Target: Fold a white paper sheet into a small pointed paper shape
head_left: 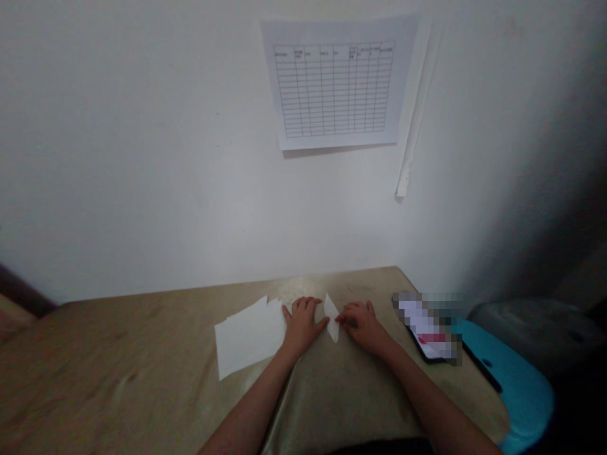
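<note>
A small white folded paper (pixel 331 319), shaped like a narrow diamond, lies on the table between my two hands. My left hand (pixel 303 323) rests on its left with the fingers spread, and the thumb tip touches the paper's edge. On the other side, my right hand (pixel 363 323) has its fingers curled in, with thumb and forefinger pinching the paper's right edge. Larger white sheets (pixel 249 338) with a torn upper edge lie left of my left hand, which partly covers their right side.
The table (pixel 156 373) has a brownish cover and stands against a white wall. A phone (pixel 427 332), partly blurred out, lies near the right edge. Beyond that edge is a turquoise seat (pixel 516 379). A printed table sheet (pixel 339 88) hangs on the wall.
</note>
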Action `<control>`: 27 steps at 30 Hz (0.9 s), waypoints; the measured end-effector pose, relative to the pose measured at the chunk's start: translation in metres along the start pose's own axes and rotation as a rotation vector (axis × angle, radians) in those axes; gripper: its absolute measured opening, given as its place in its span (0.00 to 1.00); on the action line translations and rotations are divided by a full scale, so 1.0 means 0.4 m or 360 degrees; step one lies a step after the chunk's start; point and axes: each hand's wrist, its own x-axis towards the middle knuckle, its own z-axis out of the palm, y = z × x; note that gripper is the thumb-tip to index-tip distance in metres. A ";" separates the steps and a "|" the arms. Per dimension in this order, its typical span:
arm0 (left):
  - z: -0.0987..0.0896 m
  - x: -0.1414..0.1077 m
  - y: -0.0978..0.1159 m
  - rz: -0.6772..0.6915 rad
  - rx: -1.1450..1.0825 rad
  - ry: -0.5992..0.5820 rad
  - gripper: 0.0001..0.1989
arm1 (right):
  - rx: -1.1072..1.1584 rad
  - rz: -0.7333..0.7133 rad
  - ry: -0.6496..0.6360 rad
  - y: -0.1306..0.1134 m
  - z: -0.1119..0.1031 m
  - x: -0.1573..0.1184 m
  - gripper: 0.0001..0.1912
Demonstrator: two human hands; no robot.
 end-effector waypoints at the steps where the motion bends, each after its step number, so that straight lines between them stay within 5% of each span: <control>1: -0.001 0.000 0.001 -0.0006 0.0002 -0.0006 0.24 | -0.0006 0.0004 0.0024 0.002 0.000 0.001 0.17; 11: -0.001 -0.003 0.004 0.0075 -0.0067 -0.0060 0.19 | -0.0118 -0.0013 0.0092 0.006 0.004 0.005 0.18; 18: -0.008 -0.009 0.008 0.0202 0.0008 -0.0227 0.29 | -0.0065 -0.0039 0.0086 0.014 0.004 0.009 0.20; 27: -0.015 -0.016 0.014 0.0276 0.0076 -0.0294 0.30 | -0.0009 -0.0173 0.0110 0.023 0.007 0.007 0.22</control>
